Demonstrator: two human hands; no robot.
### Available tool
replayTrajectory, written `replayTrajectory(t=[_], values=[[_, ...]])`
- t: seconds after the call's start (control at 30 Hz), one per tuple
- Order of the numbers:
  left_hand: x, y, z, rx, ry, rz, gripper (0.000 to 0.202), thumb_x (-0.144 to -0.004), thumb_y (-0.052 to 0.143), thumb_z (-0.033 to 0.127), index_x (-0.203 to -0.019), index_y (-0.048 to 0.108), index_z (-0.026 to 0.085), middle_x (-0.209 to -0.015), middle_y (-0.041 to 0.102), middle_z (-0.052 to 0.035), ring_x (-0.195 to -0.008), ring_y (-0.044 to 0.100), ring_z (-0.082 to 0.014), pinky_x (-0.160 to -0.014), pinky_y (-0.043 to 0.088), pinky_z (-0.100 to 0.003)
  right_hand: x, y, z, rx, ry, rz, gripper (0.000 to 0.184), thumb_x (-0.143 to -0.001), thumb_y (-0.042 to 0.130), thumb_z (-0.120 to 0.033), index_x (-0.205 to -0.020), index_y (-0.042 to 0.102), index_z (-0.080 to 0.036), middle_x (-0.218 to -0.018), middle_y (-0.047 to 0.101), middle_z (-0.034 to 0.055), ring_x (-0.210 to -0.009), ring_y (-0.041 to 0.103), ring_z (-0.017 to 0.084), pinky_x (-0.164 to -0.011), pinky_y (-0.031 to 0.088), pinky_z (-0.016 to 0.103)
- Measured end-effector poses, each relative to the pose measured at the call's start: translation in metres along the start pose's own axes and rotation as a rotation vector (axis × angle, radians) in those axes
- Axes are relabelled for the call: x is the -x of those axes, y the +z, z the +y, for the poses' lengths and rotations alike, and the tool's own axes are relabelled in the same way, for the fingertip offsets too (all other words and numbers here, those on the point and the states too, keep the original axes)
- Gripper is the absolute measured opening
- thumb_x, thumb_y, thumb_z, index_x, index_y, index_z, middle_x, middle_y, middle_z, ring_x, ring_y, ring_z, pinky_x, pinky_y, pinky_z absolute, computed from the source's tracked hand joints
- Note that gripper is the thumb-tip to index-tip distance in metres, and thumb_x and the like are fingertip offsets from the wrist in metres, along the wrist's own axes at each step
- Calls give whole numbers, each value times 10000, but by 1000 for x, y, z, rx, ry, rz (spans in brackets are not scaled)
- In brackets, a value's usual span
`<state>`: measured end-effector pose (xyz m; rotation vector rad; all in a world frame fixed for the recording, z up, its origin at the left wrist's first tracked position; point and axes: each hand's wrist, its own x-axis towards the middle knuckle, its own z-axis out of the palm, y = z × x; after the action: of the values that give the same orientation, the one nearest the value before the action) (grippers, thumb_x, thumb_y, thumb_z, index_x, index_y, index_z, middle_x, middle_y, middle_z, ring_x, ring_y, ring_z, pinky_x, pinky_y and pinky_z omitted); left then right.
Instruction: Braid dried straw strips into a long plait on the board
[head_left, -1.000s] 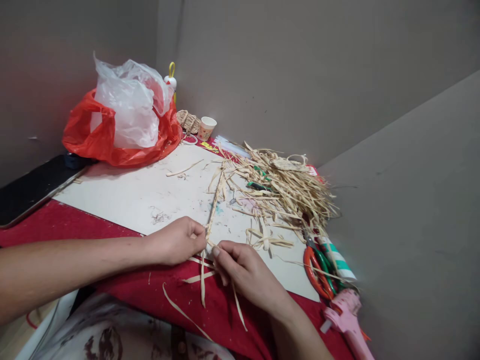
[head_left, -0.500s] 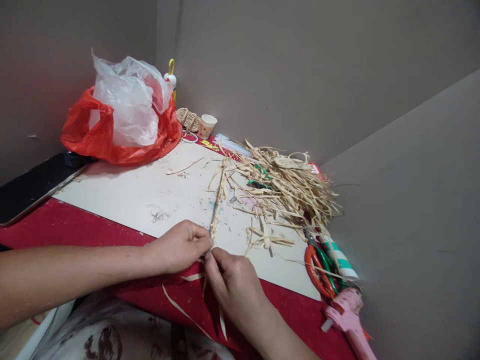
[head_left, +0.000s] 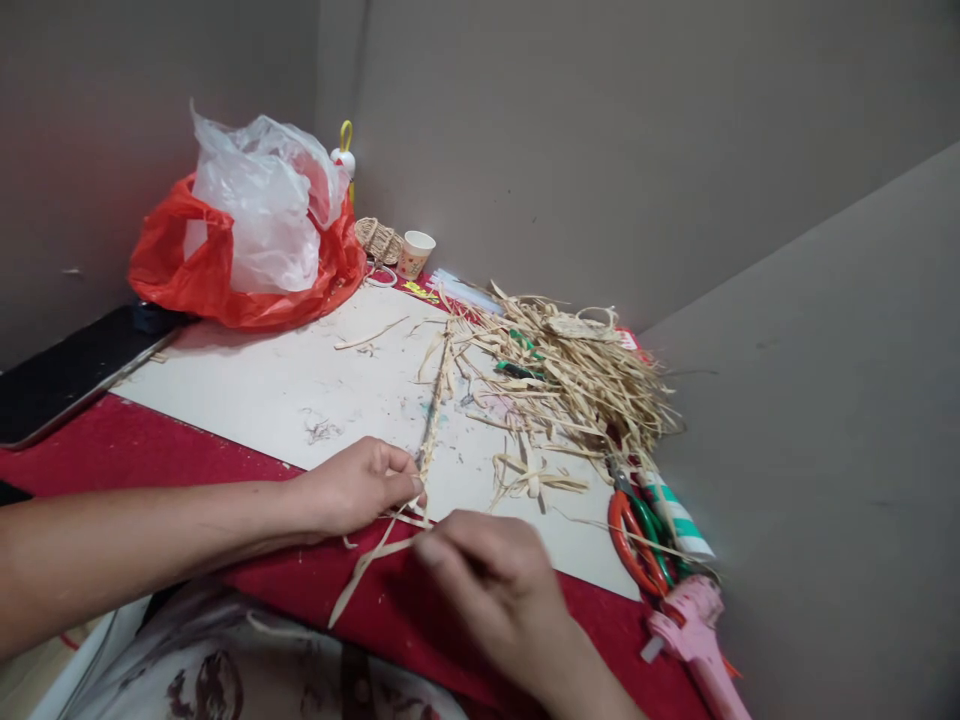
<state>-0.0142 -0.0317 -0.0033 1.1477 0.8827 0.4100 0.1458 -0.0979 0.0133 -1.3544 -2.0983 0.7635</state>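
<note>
A narrow braid of pale straw [head_left: 434,420] runs away from me over the white board. My left hand [head_left: 367,487] pinches its near end between thumb and fingers. Loose straw strands [head_left: 365,578] spread from that end, over the board's front edge and the red cloth. To the right, my right hand [head_left: 487,575] is closed, thumb against curled fingers and slightly blurred; one pale strand meets its fingertips.
A heap of dry straw [head_left: 592,360] lies at the right, with scissors [head_left: 634,535] and a pink glue gun [head_left: 694,625] nearer. At the back stand a red plastic bag [head_left: 176,265], a woven straw piece [head_left: 377,240] and a paper cup [head_left: 415,255]. A dark flat device [head_left: 71,370] lies left.
My right hand has moved slightly right and down, away from my left fingers. The loose strands have swung left. My left hand still pinches the braid's end.
</note>
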Motion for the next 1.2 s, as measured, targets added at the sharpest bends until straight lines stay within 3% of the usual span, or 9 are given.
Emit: replayTrajectory(t=[0.1, 0.23, 0.37, 0.47, 0.53, 0.73, 0.83, 1.1, 1.2], values=[[2, -3, 5, 54, -33, -49, 204, -752, 540, 321, -634, 500, 159, -385, 335, 106, -339, 204, -26, -372, 125, -182, -8, -11, 8, -300, 322, 299, 349, -858, 500, -416, -615, 530, -168, -480, 406, -43, -446, 383, 83, -451, 317, 197], [3, -5, 6, 89, -57, -92, 234, -748, 563, 366, -642, 490, 170, -358, 299, 113, -325, 178, -32, -353, 97, -194, -23, -12, 24, -619, 578, 316, 321, -751, 618, -485, -797, 595, -168, -549, 500, -33, -416, 389, 71, -392, 304, 182], [3, -7, 4, 112, -54, -121, 257, -733, 598, 406, -680, 503, 173, -362, 304, 114, -330, 173, -37, -341, 98, -200, -30, -16, 34, -682, 587, 337, 346, -720, 659, -451, -893, 608, -156, -745, 626, 31, -396, 354, 37, -347, 243, 163], [2, -9, 2, 118, -62, -135, 247, -739, 598, 399, -691, 498, 178, -364, 296, 117, -333, 172, -40, -341, 101, -200, -29, -24, 38, -676, 511, 596, 327, -730, 665, -408, -957, 605, -182, -934, 645, 58, -449, 401, 37, -361, 265, 151], [1, -9, 1, 121, -59, -147, 241, -749, 589, 397, -698, 497, 181, -370, 296, 118, -336, 173, -41, -344, 106, -200, -27, -28, 38, -683, 477, 658, 295, -752, 650, -391, -958, 615, -183, -948, 655, 57, -429, 369, 26, -356, 246, 151], [1, -8, 4, 110, -5, -166, 301, -753, 592, 445, -697, 517, 160, -403, 308, 111, -366, 186, -34, -375, 119, -195, -23, -21, 32, -786, 578, 9, 326, -757, 648, -416, -913, 672, -131, -746, 677, 48, -484, 487, 68, -468, 381, 191], [-2, -7, 3, 100, 35, -179, 311, -763, 581, 442, -713, 542, 137, -501, 450, 73, -435, 327, -35, -444, 243, -172, -24, -13, 32, -834, 526, -183, 329, -809, 580, -444, -879, 632, -127, -638, 620, 5, -383, 389, 45, -390, 291, 184], [-8, -7, -9, -100, 149, -181, 215, -822, 465, 330, -782, 567, 145, -760, 605, 4, -685, 518, -96, -685, 400, -206, -28, -6, 41, -728, 471, -263, 364, -834, 531, -463, -679, 547, -134, -518, 386, -62, -460, 266, 57, -433, 208, 192], [-5, -7, -7, -300, 203, -132, 203, -822, 427, 280, -755, 566, 148, -721, 573, 16, -670, 494, -100, -655, 389, -200, -29, -3, 41, -764, 484, -278, 358, -829, 535, -433, -616, 509, -146, -470, 347, -76, -432, 230, 55, -423, 177, 202]])
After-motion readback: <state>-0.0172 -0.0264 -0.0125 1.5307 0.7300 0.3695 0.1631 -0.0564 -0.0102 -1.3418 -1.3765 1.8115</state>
